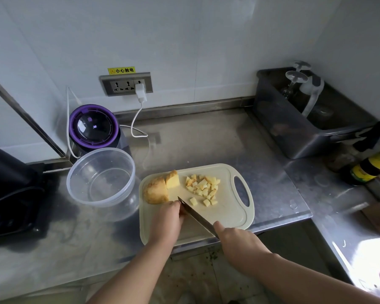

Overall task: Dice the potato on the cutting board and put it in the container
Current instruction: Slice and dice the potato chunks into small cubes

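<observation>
**Dicing partway; container unfilled**

The potato (pixel 155 191) lies on the board (pixel 228 216): a big chunk and a wedge sit uncut at its far left, with a pile of dice (pixel 203 186) to their right. The right grip (pixel 235 238) wraps the knife (pixel 195 212) handle. The left grip (pixel 167 218) curls beside the blade, and what it pins is hidden. The container (pixel 101 149), left of the board on the worktop (pixel 206 139), holds no dice. Much of the cutting and all of the transfer seem left.

Pale wall panels (pixel 184 40) rise beyond the hands (pixel 169 218), bearing a socket strip (pixel 126 84); steel table (pixel 206 137) beneath them, stained floor (pixel 195 277) nearer.
</observation>
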{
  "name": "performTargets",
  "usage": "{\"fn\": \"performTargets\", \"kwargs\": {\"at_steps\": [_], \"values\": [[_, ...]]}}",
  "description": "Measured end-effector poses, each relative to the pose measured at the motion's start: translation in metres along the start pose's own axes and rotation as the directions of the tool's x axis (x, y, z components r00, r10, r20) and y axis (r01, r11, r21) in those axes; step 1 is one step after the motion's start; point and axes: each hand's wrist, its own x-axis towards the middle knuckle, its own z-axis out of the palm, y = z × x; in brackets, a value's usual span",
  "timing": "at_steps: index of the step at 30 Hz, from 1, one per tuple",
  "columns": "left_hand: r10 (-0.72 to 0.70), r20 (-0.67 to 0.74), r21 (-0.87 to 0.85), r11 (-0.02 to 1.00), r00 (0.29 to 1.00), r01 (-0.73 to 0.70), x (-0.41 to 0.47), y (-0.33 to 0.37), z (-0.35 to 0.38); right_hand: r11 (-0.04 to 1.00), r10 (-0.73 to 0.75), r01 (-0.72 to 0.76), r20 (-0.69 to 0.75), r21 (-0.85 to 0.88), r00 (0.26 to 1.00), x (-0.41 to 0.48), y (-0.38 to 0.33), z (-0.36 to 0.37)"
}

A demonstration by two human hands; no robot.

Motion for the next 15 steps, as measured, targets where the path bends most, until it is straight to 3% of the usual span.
{"fn": "performTargets", "kwargs": {"at_steps": [10, 15], "values": [[-0.005, 0.077, -0.068, 0.998, 0.997, 0.010, 0.017, 0.011, 0.005, 0.994, 0.089, -0.079, -0.128, 0.078, 0.988, -0.005, 0.023, -0.015], [-0.020, 0.050, -0.096, 0.995, 0.999, 0.025, 0.032, 0.027, 0.009, 0.993, 0.102, -0.088, -0.173, 0.082, 0.980, -0.005, 0.037, -0.030]]}}
